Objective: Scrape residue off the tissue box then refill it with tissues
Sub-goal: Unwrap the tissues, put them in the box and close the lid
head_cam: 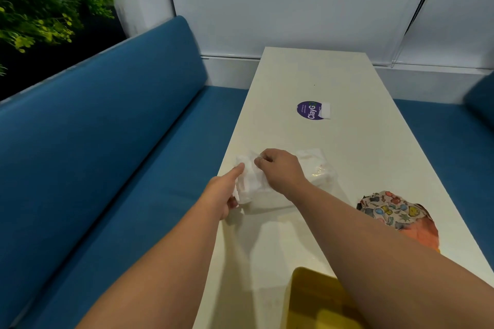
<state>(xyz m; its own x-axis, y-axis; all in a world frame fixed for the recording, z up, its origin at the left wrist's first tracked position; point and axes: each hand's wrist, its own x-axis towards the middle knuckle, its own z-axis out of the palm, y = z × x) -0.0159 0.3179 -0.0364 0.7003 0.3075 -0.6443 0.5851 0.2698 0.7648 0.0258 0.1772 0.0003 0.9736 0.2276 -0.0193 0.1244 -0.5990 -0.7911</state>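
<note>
gripping crinkly tissue pack (pixel 315 168) | left hand (pixel 223 195) | right hand (pixel 280 171)

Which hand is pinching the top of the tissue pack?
The right hand, fingers curled pinching the tissue pack from above; the left hand grips its near-left end.

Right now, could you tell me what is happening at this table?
A person is working on a white pack of tissues lying on the white table. The left hand holds its near end, and the right hand pinches the wrapping on top. A yellow container and a patterned cloth sit nearby.
</note>
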